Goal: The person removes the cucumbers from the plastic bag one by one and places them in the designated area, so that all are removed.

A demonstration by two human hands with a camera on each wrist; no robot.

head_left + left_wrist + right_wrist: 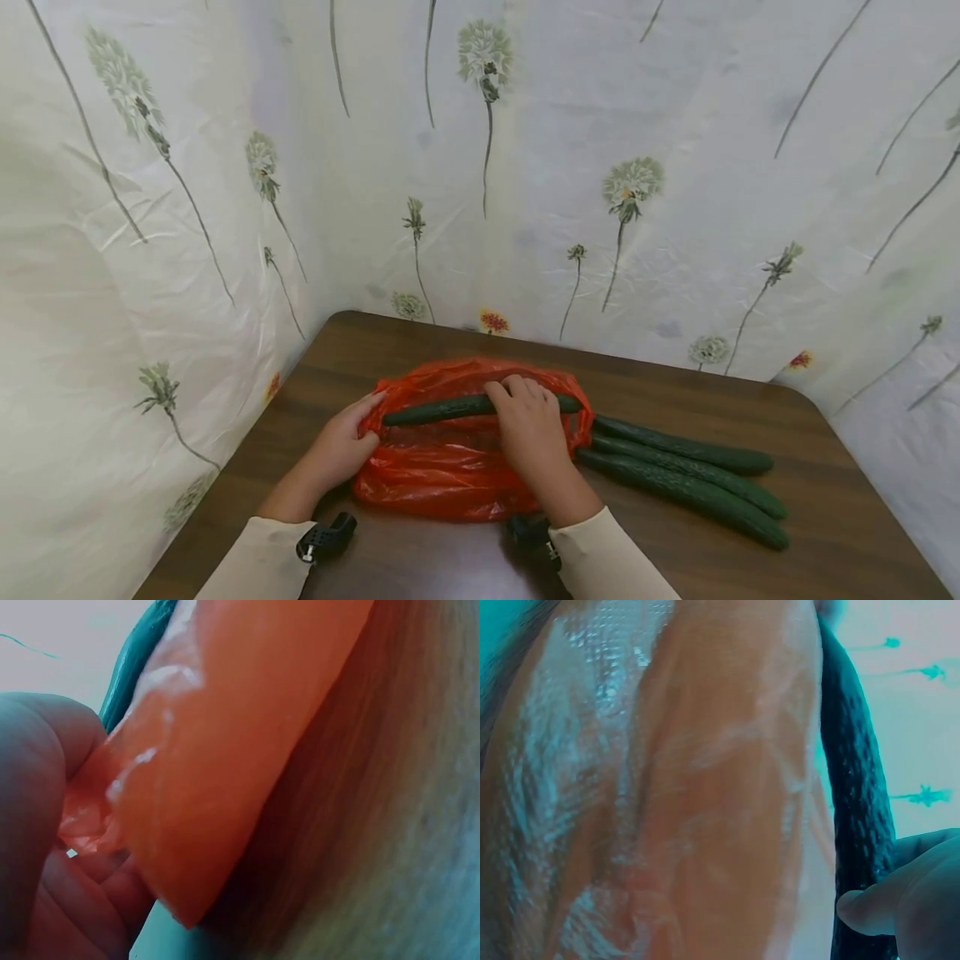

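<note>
A red plastic bag (450, 483) lies on the table with its mouth spread. My left hand (342, 446) pinches the bag's left edge between thumb and fingers; the left wrist view shows the crumpled film (90, 817) in that grip. Across the bag's opening lies a long dark green cucumber (442, 409), its left tip near my left hand. My right hand (528, 425) grips this cucumber toward its right part, with the thumb along its side in the right wrist view, where the cucumber (859, 772) stands beside the bag. Whether other things are inside the bag is hidden.
Three more cucumbers (690, 475) lie side by side on the brown wooden table (832, 500), right of the bag, their left ends against its edge. A curtain (555, 167) with dandelion print hangs behind and left of the table.
</note>
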